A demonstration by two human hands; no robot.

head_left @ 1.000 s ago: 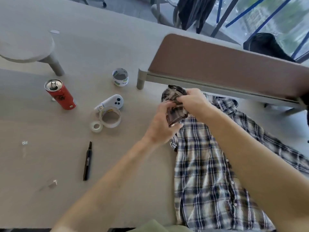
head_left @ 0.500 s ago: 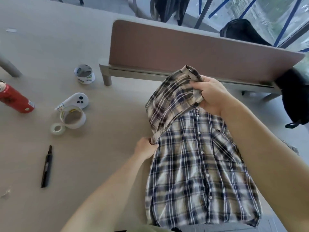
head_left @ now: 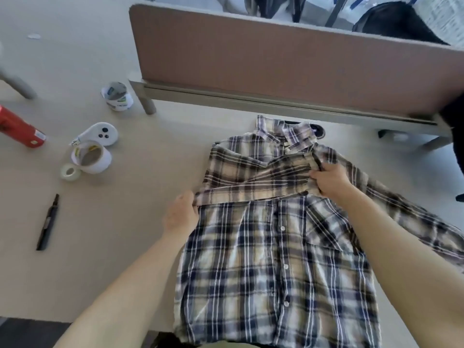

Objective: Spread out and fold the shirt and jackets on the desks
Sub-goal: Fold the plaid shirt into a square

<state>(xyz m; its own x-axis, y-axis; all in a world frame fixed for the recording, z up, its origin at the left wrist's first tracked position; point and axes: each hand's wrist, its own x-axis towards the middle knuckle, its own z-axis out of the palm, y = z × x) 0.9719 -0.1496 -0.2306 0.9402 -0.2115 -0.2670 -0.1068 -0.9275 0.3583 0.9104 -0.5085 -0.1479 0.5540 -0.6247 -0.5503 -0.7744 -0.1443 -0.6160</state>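
Both forearms reach forward over beige desk (head_left: 105, 247). Left hand (head_left: 180, 215) pinches sleeve fold at left edge of plaid shirt (head_left: 273, 259); right hand (head_left: 331, 181) grips sleeve cuff laid across chest. Shirt lies flat, buttoned front up, collar toward brown divider panel (head_left: 276, 64). Soft woven cotton, slightly creased.

Red can (head_left: 21, 129): cut by left edge, top end out of frame. Stool leg (head_left: 17, 85): seat out of view beyond left edge. Shirt (head_left: 276, 259): hem partly lost at bottom edge; right sleeve running off right edge, cuff not seen. Round desk port (head_left: 318, 130): mostly covered by collar. Left hand (head_left: 181, 215): fingertips tucked under folded sleeve edge. Right hand (head_left: 331, 180): fingertips hidden in cloth. Cup label (head_left: 118, 96): print blurred, unreadable. Dark bag (head_left: 399, 22) behind divider (head_left: 288, 61): lower part hidden. Dark object (head_left: 457, 136) at right edge: cropped, unidentifiable.
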